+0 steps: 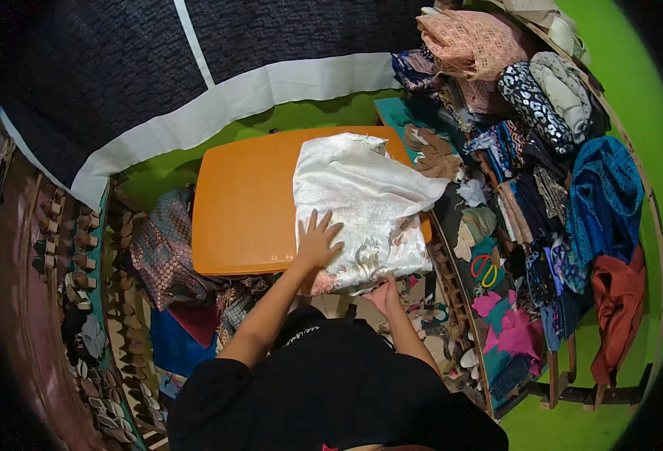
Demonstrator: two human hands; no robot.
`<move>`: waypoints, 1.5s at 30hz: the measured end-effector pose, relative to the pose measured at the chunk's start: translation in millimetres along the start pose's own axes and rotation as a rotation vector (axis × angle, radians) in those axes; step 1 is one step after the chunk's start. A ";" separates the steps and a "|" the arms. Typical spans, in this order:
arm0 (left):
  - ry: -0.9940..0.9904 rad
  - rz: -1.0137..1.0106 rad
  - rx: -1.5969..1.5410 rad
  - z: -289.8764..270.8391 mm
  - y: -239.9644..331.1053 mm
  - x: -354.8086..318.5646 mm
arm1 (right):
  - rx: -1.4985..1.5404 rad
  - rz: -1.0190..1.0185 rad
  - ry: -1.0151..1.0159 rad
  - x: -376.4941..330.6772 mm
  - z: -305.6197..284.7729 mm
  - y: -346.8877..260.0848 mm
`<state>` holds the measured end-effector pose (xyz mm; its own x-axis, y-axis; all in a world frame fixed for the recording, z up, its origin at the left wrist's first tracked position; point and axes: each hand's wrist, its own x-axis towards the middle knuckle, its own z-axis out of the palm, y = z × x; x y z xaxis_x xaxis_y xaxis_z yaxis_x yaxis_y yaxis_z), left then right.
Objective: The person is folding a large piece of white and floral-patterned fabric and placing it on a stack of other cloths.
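Note:
A white, shiny patterned cloth (361, 180) lies over the right half of an orange table (245, 199), with creases and pinkish patches towards its near end. My left hand (318, 242) rests flat on the cloth near its left edge, fingers spread. At the cloth's near edge, my right hand (382, 295) is closed on the hem, thumb above and the other fingers partly hidden beneath. One corner of the cloth sticks out past the table's right side.
Right of the table, a rack holds piled fabrics (527, 143), scissors with red and yellow handles (484, 270) and pink scraps (515, 331). Patterned cloth (170, 252) hangs at the left, beside racks of small brown pieces (83, 259). A dark curtain (121, 75) closes the far side.

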<state>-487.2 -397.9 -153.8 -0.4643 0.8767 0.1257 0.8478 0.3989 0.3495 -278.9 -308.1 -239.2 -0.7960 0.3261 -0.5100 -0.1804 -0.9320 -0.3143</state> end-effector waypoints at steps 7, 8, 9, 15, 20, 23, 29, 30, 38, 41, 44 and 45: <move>-0.043 -0.039 -0.025 1.8 -3.6 -5.9 | -0.545 -0.199 0.239 12.5 30.4 0.4; -0.122 -0.083 -0.049 -7.2 0.3 -0.2 | -0.544 -0.205 0.241 12.0 31.1 -2.2; -0.058 -0.054 -0.052 -9.3 -0.1 7.0 | -0.608 -0.188 0.322 8.6 28.1 -4.3; -0.018 0.248 -0.159 -3.6 23.5 90.2 | -0.506 -0.311 0.455 -8.6 32.0 -13.1; -0.143 0.779 -0.128 46.8 86.7 143.2 | -0.302 -0.372 0.452 -9.3 13.5 1.6; -0.187 0.365 -0.293 62.8 127.8 179.4 | -0.254 -0.433 0.537 -14.8 19.6 10.3; -0.473 0.167 -0.332 126.8 102.0 262.9 | -0.360 -0.620 0.676 -3.1 20.0 26.5; -0.420 0.139 -0.527 142.7 87.1 277.9 | -0.394 -0.577 0.644 -5.2 30.7 24.1; 0.019 -0.704 -2.101 46.6 42.8 245.5 | -0.190 -0.644 0.612 -1.3 22.2 17.7; 0.213 -0.579 -1.753 71.4 -47.4 238.8 | -0.178 -0.639 0.586 5.9 27.0 21.9; 0.193 -0.585 -1.750 60.6 -73.7 250.9 | -0.113 -0.659 0.633 11.9 11.7 34.7; 0.134 -0.559 -1.706 51.1 -74.1 255.8 | -0.096 -0.692 0.638 12.3 5.1 41.7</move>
<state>-655.7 -189.4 -195.0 -0.6620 0.6892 -0.2943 -0.5310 -0.1542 0.8332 -299.2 -343.8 -254.6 -0.0584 0.8531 -0.5184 -0.4234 -0.4914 -0.7611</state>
